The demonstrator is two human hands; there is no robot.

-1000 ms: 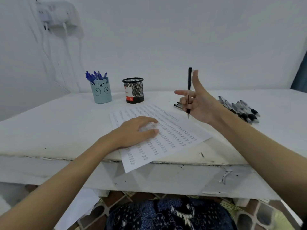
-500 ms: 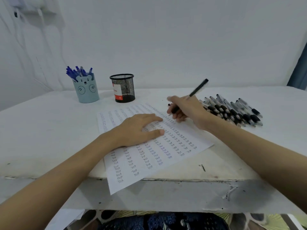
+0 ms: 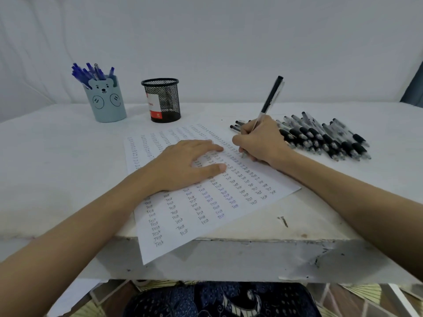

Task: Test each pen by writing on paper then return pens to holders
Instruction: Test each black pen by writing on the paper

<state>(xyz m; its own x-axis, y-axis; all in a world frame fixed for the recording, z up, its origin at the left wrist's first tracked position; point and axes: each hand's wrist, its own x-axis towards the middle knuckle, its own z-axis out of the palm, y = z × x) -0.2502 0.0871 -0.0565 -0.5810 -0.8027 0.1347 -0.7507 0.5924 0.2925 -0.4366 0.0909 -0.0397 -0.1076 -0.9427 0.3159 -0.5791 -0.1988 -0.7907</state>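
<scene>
The right hand (image 3: 261, 143) grips a black pen (image 3: 270, 99) low near its tip, upright over the paper (image 3: 206, 213). The left hand (image 3: 183, 165) lies flat, pinning the sheet. Light, stiff and likely slick, the pen is best held at its grip.

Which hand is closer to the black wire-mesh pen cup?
Left. The left hand lies flat on the paper in front of the black wire-mesh pen cup; the right hand, gripping a pen, sits farther to its right.
</scene>
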